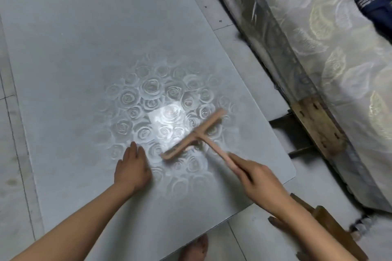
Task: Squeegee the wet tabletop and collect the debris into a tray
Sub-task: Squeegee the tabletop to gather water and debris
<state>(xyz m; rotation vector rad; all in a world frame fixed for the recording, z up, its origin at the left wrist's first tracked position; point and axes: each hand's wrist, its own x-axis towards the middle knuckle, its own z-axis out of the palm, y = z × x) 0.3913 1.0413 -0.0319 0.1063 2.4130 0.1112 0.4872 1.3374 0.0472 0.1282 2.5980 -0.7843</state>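
At near edge of tabletop [84, 48], left hand [132, 167] lies flat, fingers straight, holding nothing. Toward near-right corner, right hand [258, 178] wraps handle [214, 150] of squeegee [199, 133]: handle points far-left, blade [212, 119] long axis diagonal, near-left to far-right. Peach, T-shaped, over glare on rose pattern [152, 87]. Motion blur hides blade contact.

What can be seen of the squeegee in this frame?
The squeegee is a peach-pink, T-shaped tool that looks like plastic, with a long straight blade bar and a slim handle joined at its middle. It is slightly motion-blurred. The bar lies diagonally and appears to rest on the rose-patterned tabletop, beside a bright glare patch. The right hand grips the handle's end. The left hand lies flat near the bar's near end, not touching it.
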